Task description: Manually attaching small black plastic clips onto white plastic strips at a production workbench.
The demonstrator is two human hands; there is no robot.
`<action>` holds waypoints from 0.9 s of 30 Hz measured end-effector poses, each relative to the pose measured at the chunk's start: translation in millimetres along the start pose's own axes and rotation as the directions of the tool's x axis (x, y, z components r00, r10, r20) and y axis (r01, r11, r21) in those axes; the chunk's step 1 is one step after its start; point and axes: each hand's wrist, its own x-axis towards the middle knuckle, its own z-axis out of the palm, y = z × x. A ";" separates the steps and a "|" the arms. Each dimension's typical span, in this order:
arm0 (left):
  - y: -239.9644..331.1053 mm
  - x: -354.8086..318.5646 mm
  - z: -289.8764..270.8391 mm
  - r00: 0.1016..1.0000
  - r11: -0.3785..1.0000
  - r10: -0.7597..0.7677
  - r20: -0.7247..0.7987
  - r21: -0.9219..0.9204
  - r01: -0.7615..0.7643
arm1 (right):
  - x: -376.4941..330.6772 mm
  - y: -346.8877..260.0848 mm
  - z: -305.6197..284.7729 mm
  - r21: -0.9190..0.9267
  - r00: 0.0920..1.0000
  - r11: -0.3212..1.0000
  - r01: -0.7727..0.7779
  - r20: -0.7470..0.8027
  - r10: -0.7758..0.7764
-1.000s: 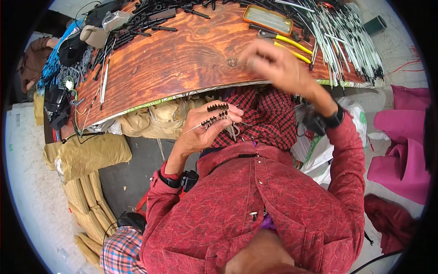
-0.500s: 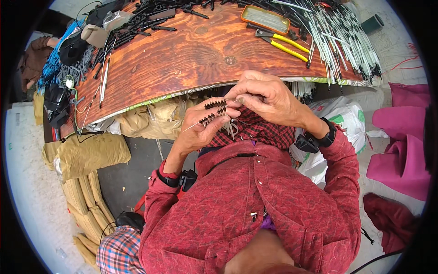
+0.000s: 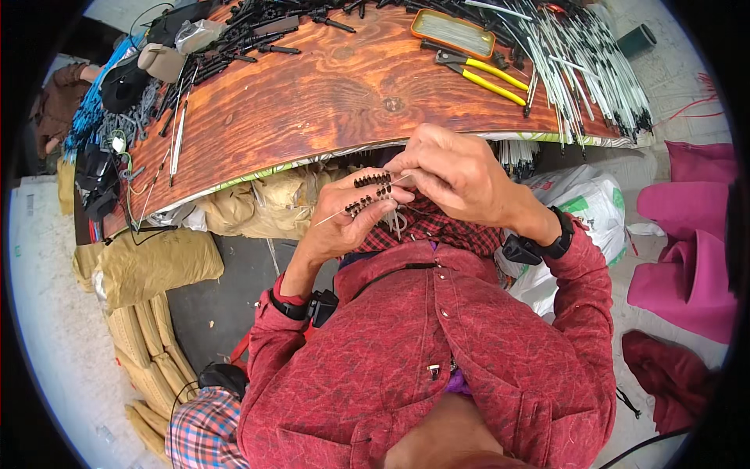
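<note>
Left grip (image 3: 344,205) pinching 1 thin pale rod (image 3: 327,219); small dark beads (image 3: 372,180) across its fingers, 2 spiky rows, too tiny to count. Right grip (image 3: 462,170) fingertips pressed together just by the beads; can't tell on what. All above red-black plaid cloth (image 3: 461,236), near the edge of the tabletop (image 3: 328,102), grained wood. On it: 1 pliers (image 3: 498,72), 2 yellow handles; 1 orange-rimmed tin (image 3: 451,48), thin clear sticks inside; black-tipped white rods (image 3: 586,70), uncountable.
</note>
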 end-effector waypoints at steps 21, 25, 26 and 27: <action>-11.9 -0.3 0.7 0.999 0.999 0.053 -0.001 -0.005 -0.053 | -4.7 1.5 17.1 0.481 0.942 0.819 -0.314 0.051 0.331; -8.1 -0.8 1.3 1.000 0.999 0.007 -0.022 -0.046 -0.008 | -2.7 -1.2 21.6 0.389 0.959 0.887 -0.247 -0.031 0.281; -9.2 -1.5 1.3 1.000 1.000 0.014 -0.028 -0.026 -0.015 | -1.6 -1.9 21.9 0.291 0.975 0.941 -0.170 -0.087 0.203; -11.5 -2.3 1.4 0.999 1.000 0.021 -0.034 -0.006 -0.021 | -0.8 -2.6 21.7 0.186 0.984 0.978 -0.093 -0.134 0.119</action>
